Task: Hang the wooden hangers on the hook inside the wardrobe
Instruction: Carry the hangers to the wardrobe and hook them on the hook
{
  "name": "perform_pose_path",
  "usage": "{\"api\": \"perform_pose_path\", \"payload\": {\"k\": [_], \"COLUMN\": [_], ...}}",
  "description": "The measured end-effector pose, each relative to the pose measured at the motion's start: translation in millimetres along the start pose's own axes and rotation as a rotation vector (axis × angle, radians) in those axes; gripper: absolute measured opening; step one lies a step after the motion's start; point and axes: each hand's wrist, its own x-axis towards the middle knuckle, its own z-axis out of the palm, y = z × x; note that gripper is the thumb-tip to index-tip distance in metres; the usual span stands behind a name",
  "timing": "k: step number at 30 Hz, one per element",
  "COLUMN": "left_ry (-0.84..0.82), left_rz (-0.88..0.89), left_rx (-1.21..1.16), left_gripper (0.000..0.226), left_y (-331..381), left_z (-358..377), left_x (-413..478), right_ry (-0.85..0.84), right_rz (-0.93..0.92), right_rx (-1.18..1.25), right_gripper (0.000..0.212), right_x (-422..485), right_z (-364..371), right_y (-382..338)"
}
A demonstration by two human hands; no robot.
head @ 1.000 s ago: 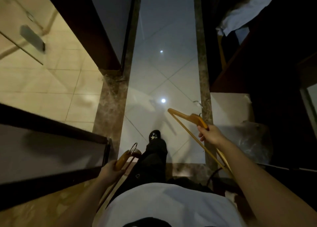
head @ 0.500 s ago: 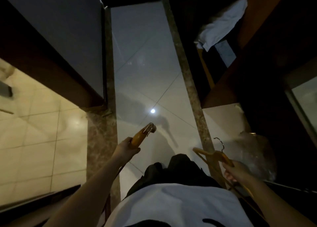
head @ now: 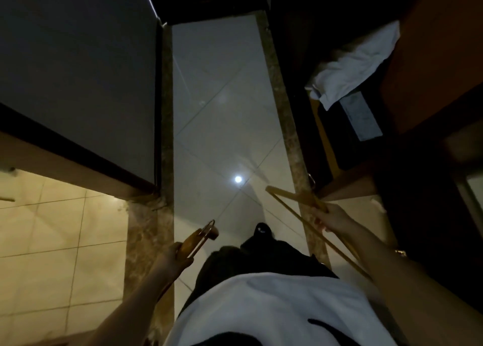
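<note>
My left hand (head: 173,257) grips a wooden hanger (head: 197,238) seen almost end-on, its metal hook pointing up and away over the floor. My right hand (head: 332,219) holds a second wooden hanger (head: 290,198) near its middle; its long bar runs back along my right forearm and its metal hook (head: 311,178) sits beside the dark wardrobe opening (head: 311,89) at right. The wardrobe's inside is too dark to make out a hook or rail.
I stand in a narrow corridor of pale glossy tiles (head: 222,110) with marble edging. A dark wall panel (head: 78,71) is at left, with lit beige tiles (head: 52,241) below it. A white cloth (head: 352,63) lies in the wardrobe at upper right.
The view has swung along the corridor. My right hand has risen, carrying its hanger up towards the wardrobe edge. My left hand has dropped lower and closer to my body.
</note>
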Motion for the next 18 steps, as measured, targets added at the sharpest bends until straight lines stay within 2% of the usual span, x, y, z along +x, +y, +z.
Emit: {"api": "perform_pose_path", "payload": {"k": [3,8,11,15,18], "left_ry": [0.005,0.016,-0.008,-0.029,-0.040], "left_rz": [-0.047,-0.045,0.004,0.105,0.203], "left_rx": [-0.009,-0.068,-0.076,-0.049,-0.015], "left_gripper": [0.038,0.034,0.040,0.042,0.043], "left_y": [20,65,101,167,221], "left_z": [-16,-42,-62,-94,-122], "left_x": [22,64,95,150,195], "right_ry": [-0.015,-0.015,0.003,0.035,0.055], "right_rz": [-0.089,-0.116,-0.071,0.015,0.080], "right_rx": [0.032,0.115,0.151,0.183,0.185], "right_gripper": [0.024,0.027,0.021,0.034,0.034], "right_x": [31,63,82,110,122], "right_z": [-28,-65,-77,-91,-99], "right_y": [-57,-122,-137,-140,-141]}}
